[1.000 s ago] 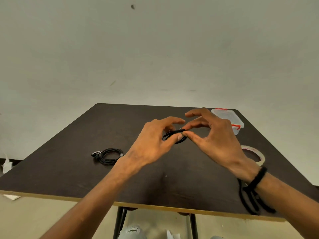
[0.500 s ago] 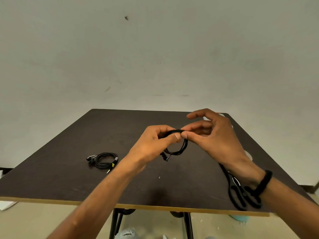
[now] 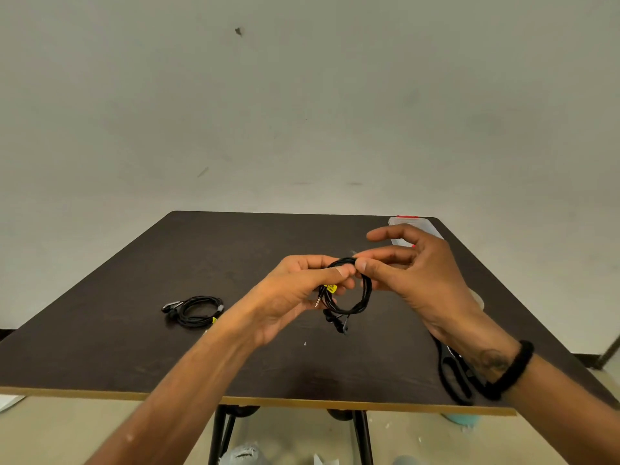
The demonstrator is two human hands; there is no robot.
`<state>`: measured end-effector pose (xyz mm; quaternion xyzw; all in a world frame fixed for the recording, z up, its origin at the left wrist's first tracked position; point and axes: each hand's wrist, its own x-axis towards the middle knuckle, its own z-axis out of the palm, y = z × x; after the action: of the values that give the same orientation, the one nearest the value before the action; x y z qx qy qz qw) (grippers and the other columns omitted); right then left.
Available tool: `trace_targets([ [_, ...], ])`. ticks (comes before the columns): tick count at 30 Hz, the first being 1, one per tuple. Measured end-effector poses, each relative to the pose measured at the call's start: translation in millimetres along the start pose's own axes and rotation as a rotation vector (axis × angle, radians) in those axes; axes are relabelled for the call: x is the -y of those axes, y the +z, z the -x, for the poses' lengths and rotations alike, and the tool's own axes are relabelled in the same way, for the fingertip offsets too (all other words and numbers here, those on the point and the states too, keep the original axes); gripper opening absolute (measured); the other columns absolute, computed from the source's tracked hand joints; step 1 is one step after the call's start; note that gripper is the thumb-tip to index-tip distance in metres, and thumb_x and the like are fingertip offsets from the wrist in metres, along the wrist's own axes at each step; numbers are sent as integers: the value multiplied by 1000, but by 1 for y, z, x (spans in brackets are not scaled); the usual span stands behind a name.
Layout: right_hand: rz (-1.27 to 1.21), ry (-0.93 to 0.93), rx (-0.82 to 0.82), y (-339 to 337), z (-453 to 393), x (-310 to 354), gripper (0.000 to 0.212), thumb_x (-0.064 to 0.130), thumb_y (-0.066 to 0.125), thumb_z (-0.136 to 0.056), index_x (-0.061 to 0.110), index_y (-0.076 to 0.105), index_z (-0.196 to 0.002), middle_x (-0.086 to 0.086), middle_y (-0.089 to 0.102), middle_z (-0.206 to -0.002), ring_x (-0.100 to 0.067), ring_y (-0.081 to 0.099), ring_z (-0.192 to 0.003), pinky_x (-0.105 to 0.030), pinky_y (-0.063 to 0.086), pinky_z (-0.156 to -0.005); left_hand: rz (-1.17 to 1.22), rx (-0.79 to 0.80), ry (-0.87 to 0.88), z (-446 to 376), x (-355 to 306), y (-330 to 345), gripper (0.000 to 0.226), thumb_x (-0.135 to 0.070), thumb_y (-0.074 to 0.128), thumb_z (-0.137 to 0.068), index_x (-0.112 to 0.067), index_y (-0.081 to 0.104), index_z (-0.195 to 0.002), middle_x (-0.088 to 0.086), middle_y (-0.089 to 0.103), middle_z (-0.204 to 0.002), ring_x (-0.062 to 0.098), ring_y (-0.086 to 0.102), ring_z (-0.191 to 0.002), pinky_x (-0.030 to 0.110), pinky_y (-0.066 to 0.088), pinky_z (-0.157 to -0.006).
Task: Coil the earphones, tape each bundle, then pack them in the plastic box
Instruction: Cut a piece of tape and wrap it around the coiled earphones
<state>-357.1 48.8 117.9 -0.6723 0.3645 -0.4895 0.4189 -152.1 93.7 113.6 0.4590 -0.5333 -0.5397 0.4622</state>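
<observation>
A black coiled earphone bundle [image 3: 349, 290] hangs above the table's middle, pinched at its top between my left hand [image 3: 298, 290] and my right hand [image 3: 412, 280]. Its earbuds and jack dangle below, and a small yellow tag shows on the cord. A second coiled black earphone bundle [image 3: 194, 310] lies on the table to the left. The clear plastic box [image 3: 419, 226] with red clips sits at the far right corner, partly hidden behind my right hand. A tape roll [image 3: 478, 298] peeks out behind my right wrist.
The dark brown table [image 3: 134, 347] stands against a pale wall. Black scissors [image 3: 453, 374] lie near the front right edge under my right forearm. Table legs and scraps on the floor show below the front edge.
The coil has turned from lying flat between my fingers to hanging upright from its top. Both hands have stayed together above the table's middle.
</observation>
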Motion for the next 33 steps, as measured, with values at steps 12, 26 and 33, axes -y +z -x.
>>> trace_targets([
  [12,-9,103,14,1,4,4,41,12,90,-80,18,69,-115,-1,84,-87,-15,82,-85,-24,64,-68,-557,-209,295,2,6,4,6,-28,80,-89,-30,77,-94,-9,77,-92,8,72,-91,34,60,-88],
  [26,-83,217,91,-1,8,13,45,7,89,-80,11,66,-118,-10,83,-89,-23,82,-85,-27,65,-67,-561,-223,425,6,12,0,20,-32,79,-90,-31,80,-110,-18,79,-97,1,75,-93,22,60,-83],
  [33,-78,225,154,-3,9,11,52,17,91,-76,15,66,-121,-9,84,-94,-22,82,-91,-27,65,-73,-140,-192,258,4,21,6,11,-25,77,-93,-29,80,-103,0,80,-89,10,72,-79,17,54,-76],
])
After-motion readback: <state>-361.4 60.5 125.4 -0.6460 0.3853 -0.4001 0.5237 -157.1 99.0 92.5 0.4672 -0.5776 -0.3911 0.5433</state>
